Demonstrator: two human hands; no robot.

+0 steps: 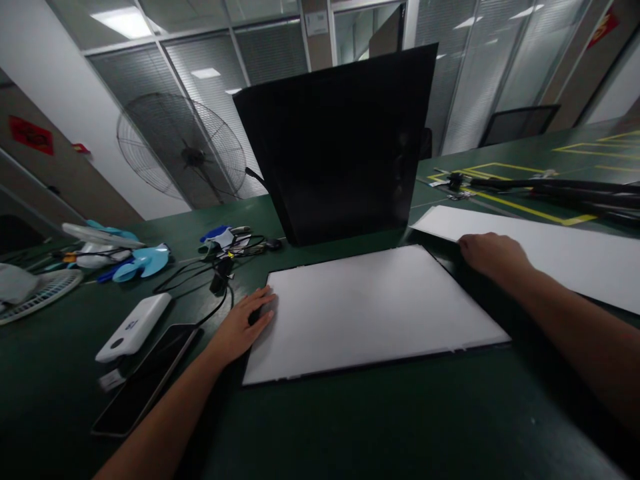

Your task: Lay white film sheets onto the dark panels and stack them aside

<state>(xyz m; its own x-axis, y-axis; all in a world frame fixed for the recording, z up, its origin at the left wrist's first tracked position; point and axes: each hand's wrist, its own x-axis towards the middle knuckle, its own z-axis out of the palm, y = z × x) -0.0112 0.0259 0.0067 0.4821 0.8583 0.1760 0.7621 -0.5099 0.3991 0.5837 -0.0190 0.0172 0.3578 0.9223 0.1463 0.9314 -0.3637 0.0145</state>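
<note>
At the far left, a white fan grille [50, 293] is seen lying on the green tabletop [380, 427], with light blue fan blades [145, 263] set just beside it. Nearer the front, a white power bank [135, 327] is placed flat, and a dark-screened smartphone [150, 380] is laid next to it, partly hidden at its lower end by the left forearm. Behind the table, a large wire-caged fan [193, 157] is seen before blinds and glass. A tangle of black cables [220, 267] is spread between the phone and the upright panel.

The left hand [245, 323] is rested at the left edge of a white rectangular panel [370, 310], its fingers extended and its thumb held apart. The panel is laid flat, a thin dark border being shown along its edges. Behind it, a large black panel [340, 147] is stood upright, tilted.

The right hand [495, 257], well apart from the left, is held with bent fingers at the near left edge of a white sheet [575, 250]; whether it is clamped there cannot be told. Beyond the sheet, a black cable bundle [550, 188] is laid across yellow lines [540, 210] marked on the tabletop.
</note>
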